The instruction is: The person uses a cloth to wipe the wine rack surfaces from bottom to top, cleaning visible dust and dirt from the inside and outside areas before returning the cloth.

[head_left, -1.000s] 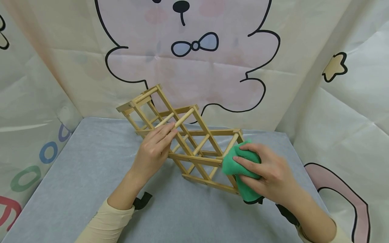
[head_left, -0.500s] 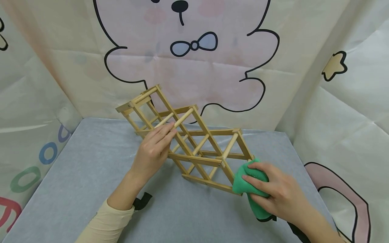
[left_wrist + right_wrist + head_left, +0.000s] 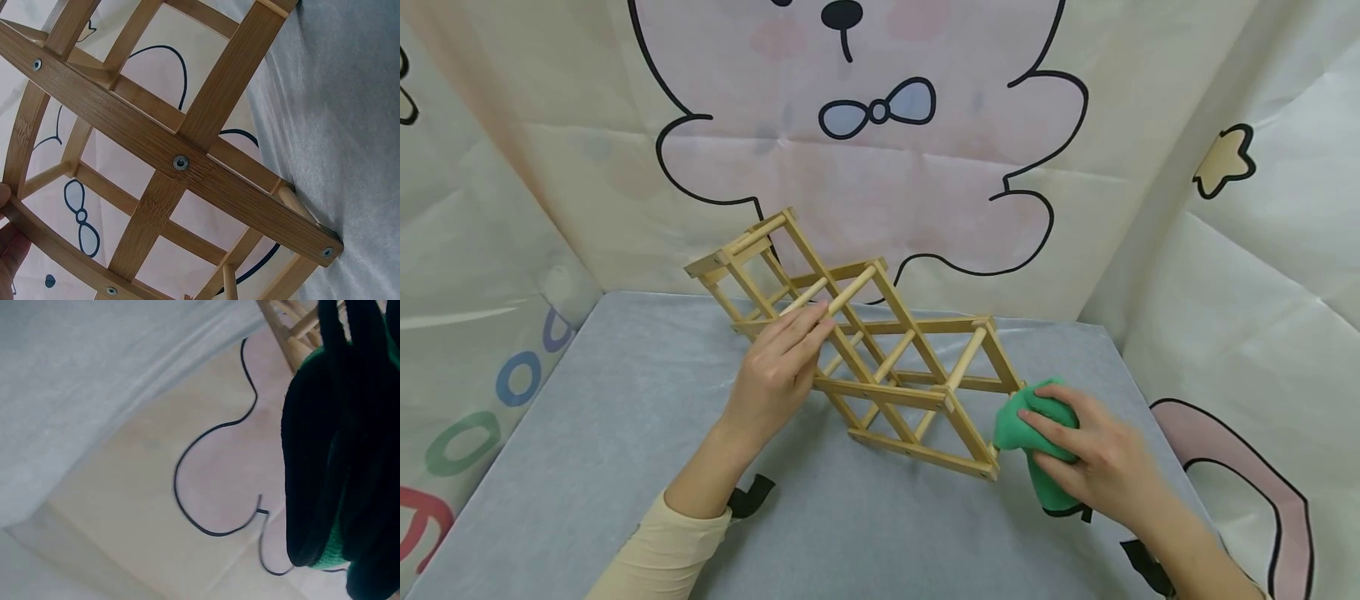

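Note:
A wooden lattice rack [image 3: 887, 392] of slats and round dowels, a folding wine rack by its look, stands on the table, its left end higher than its right. My left hand [image 3: 778, 362] grips a dowel at its upper middle; in the left wrist view, fingertips [image 3: 6, 197] show at the slat's edge. A bunched green cloth [image 3: 1037, 425] is in my right hand [image 3: 1101, 454], against the rack's lower right end. The right wrist view shows the cloth [image 3: 331, 547] dark, with the fingers over it and a corner of the rack [image 3: 287, 337] behind.
A pale blue cloth covers the table [image 3: 625, 467]. Light printed curtains stand close at the back [image 3: 880, 200], left and right, with a bear, a star [image 3: 1225, 162] and rings drawn on them. Black straps [image 3: 751, 497] hang at both wrists.
My right hand with the green cloth has moved from the rack's right upper dowel down and right to its end corner. The left hand and the rack have stayed put.

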A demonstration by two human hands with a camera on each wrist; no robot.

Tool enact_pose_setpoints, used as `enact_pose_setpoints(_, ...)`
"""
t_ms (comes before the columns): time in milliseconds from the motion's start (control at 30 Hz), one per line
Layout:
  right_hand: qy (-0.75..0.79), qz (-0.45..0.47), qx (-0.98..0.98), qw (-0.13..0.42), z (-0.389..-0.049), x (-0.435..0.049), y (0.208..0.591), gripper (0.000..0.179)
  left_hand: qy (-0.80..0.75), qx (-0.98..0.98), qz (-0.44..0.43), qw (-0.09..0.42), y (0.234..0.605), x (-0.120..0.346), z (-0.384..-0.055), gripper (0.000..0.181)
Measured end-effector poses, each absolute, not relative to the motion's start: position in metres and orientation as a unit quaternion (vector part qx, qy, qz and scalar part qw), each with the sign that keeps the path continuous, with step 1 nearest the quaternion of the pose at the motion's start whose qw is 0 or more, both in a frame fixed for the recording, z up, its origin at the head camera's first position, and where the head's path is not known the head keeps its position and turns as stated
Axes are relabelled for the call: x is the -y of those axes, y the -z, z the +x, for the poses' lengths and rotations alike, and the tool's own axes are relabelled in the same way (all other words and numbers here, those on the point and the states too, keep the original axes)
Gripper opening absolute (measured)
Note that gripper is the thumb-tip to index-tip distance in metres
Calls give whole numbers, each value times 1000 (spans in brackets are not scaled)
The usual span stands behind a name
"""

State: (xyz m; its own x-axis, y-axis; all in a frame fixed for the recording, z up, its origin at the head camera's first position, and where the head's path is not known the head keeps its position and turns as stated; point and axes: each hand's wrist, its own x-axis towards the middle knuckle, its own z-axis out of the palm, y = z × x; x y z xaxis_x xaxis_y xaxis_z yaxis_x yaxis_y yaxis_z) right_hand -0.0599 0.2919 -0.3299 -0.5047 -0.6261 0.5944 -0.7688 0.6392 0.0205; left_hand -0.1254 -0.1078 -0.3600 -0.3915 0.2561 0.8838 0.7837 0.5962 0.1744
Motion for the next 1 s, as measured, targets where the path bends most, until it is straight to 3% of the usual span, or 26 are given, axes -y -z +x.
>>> enact_pose_setpoints(533, -119, 355, 857, 353, -95, -322, 339, 51, 272, 783, -337, 445, 348, 102, -130, 23)
enact_pose_setpoints(1000, -124, 315, 878, 339, -114, -344, 342, 62, 216, 841, -296, 399, 315, 76, -147, 21)
